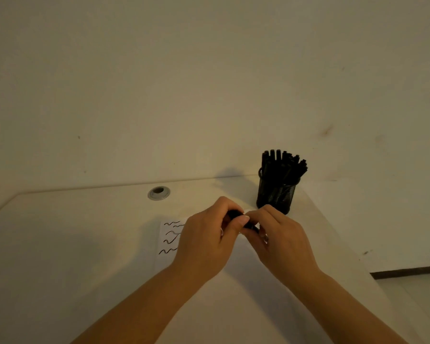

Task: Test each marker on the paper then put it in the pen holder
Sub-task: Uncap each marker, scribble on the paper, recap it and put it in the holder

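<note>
Both hands meet over the paper, a white sheet with several black squiggles on its left part. My left hand grips one end of a black marker, and my right hand pinches the other end. Most of the marker is hidden by the fingers, so I cannot tell whether its cap is on. Just behind my right hand stands the black mesh pen holder, filled with several black markers.
The white table has a round metal cable grommet behind the paper. A plain wall rises behind the table's back edge. The table's right edge runs diagonally past the holder; floor and a dark skirting line show at right.
</note>
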A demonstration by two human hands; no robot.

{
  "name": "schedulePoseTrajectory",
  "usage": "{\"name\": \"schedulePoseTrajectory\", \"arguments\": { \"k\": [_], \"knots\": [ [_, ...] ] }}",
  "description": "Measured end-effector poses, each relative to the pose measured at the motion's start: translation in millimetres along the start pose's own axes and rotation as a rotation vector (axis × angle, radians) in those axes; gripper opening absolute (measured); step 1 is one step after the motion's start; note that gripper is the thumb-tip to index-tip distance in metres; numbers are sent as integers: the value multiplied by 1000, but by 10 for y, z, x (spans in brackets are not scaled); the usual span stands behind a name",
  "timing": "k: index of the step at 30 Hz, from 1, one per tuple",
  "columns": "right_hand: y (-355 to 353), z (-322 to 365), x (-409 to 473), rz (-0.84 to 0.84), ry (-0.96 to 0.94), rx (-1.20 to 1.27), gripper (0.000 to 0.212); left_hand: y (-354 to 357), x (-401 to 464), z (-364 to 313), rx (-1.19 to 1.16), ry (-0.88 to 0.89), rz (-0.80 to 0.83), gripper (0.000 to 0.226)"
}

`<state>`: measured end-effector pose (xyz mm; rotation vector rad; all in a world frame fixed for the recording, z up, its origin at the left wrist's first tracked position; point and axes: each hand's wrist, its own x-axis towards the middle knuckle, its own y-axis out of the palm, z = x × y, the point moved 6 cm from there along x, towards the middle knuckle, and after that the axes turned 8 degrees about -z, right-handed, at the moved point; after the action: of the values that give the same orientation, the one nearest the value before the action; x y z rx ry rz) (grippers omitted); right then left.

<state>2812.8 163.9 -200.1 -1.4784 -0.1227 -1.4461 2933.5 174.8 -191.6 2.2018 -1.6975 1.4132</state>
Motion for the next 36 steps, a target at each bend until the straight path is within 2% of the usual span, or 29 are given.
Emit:
{"name": "schedulePoseTrajectory", "arguments": {
  "k": [3, 8, 15, 19, 23, 26, 30, 36],
  "knots": [
    [-149, -305, 39, -5, 171, 20, 20, 228, 98, -12, -101, -63, 36, 33],
    [-507, -971, 131, -191, 502, 131, 28, 723, 277, 250, -144, -282, 107, 38],
    [-737, -1570, 343, -327, 751, 351, 24, 1335, 629, 599, -103, -522, 159, 82],
    [-721, -1665, 433, -353, 778, 396, 23, 1516, 699, 670, -141, -554, 94, 101],
    [-646, -1707, 514, -352, 783, 426, 22, 1608, 763, 613, -286, -536, 26, 121],
    [-584, -1720, 552, -357, 781, 429, 22, 1625, 853, 576, -316, -502, -12, 117],
    [-516, -1722, 567, -330, 768, 395, 29, 1628, 916, 578, -298, -493, -66, 87],
    [-356, -1671, 545, -266, 681, 326, 48, 1616, 912, 585, -230, -511, -62, 91]
  ]
}}
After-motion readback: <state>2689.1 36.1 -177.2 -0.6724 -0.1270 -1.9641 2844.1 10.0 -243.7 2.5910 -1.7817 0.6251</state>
